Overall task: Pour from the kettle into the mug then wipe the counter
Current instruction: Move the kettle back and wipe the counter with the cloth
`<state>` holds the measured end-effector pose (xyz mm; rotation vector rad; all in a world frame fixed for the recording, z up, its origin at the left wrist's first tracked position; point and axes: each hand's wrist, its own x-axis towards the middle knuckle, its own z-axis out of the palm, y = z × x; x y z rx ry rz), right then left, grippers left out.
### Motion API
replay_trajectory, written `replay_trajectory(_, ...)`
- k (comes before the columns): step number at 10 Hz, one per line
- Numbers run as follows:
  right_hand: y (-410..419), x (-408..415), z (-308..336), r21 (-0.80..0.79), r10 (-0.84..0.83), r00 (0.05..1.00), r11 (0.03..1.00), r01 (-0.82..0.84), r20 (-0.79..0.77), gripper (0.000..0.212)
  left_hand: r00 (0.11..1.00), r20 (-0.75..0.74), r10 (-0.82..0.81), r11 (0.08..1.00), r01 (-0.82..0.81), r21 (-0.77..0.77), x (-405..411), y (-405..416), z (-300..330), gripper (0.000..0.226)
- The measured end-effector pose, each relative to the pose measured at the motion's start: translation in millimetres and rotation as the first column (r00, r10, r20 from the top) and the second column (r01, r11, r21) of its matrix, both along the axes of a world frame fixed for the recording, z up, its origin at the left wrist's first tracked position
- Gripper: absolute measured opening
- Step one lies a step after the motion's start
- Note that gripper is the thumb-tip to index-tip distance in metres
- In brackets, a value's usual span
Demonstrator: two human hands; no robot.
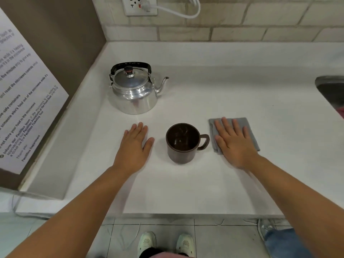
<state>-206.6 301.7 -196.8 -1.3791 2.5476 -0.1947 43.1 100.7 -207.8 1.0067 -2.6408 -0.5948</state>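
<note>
A shiny metal kettle (135, 90) with a black handle stands upright at the back left of the white counter (204, 183), its spout pointing right. In front of it a dark brown mug (183, 144) stands upright and looks empty, handle to the right. A folded grey cloth (247, 130) lies right of the mug. My left hand (135, 146) rests flat on the counter left of the mug, fingers apart, holding nothing. My right hand (234, 144) lies flat on the cloth, palm down, covering its left part.
A brown side panel with a printed paper notice (24, 101) walls off the left. A tiled wall with an outlet and white cord (167, 10) runs behind. A sink's edge (331, 90) shows at far right. The counter's front edge is near my feet.
</note>
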Motion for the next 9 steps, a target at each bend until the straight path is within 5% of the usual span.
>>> replay_trajectory(2, 53, 92, -6, -0.021, -0.033, 0.999, 0.999, 0.033, -0.006, 0.058, 0.995, 0.037, -0.088, 0.995, 0.089, -0.034, 26, -9, -1, 0.055)
replay_trajectory(7, 56, 102, 5, 0.045, -0.062, 0.998, 0.997, 0.061, 0.012, 0.058, 0.991, 0.067, -0.119, 0.992, 0.121, -0.028, 40, -6, 4, 0.058)
replay_trajectory(9, 33, 69, 72, 0.110, -0.110, 0.987, 0.989, 0.097, 0.117, 0.042, 0.919, 0.354, -0.172, 0.983, 0.138, 0.121, 22, -38, 57, 0.063)
